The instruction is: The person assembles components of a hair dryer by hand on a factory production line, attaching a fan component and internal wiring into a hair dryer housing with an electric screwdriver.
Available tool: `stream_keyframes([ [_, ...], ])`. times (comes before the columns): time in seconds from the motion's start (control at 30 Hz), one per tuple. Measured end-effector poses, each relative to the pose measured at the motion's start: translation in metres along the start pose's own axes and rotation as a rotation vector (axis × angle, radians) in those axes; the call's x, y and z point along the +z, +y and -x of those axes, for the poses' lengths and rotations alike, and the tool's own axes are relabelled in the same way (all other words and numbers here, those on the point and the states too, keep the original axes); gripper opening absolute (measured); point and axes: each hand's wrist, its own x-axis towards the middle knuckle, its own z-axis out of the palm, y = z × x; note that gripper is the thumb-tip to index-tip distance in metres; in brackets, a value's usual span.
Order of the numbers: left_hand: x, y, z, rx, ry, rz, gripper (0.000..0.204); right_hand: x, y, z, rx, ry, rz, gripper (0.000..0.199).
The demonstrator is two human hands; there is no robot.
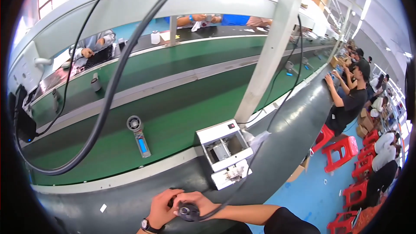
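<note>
My right hand (195,200) wraps round a black corded electric screwdriver (189,212), its round cable end tipped up toward me. Close against it, my left hand (162,206) curls its fingers round something dark, mostly hidden by both hands. A watch is on my left wrist. Just beyond my hands, to the right, stands a white screw feeder (223,151) with an open top and a small metal mechanism at its front. On the green conveyor belt (173,117) lies a grey handheld fan (139,136) with a round head and a blue patch on its handle.
A thick black cable (113,86) loops across the left. A white post (273,52) rises behind the feeder. A small white scrap (103,208) lies on the dark worktop (125,199). Other people sit along the line at right, near red stools (340,152); others work across the belt.
</note>
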Motion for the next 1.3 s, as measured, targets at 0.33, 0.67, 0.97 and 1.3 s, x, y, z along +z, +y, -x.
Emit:
stream_keyframes([
  [0.33, 0.003, 0.005, -0.002, -0.117, -0.014, 0.021, 0.030, -0.012, -0.003, 0.001, -0.126, 0.018, -0.006, 0.034],
  [0.67, 0.000, -0.010, 0.004, 0.174, -0.008, 0.023, 0.043, -0.006, -0.008, -0.001, -0.008, 0.056, -0.034, 0.036],
  [0.97, -0.001, 0.006, 0.001, 0.144, -0.092, 0.059, 0.052, -0.010, -0.005, 0.003, -0.170, 0.067, -0.097, 0.043],
  [1.3, 0.001, 0.001, 0.004, 0.080, -0.057, 0.061, 0.037, -0.009, -0.012, 0.002, -0.115, 0.086, -0.103, 0.061],
])
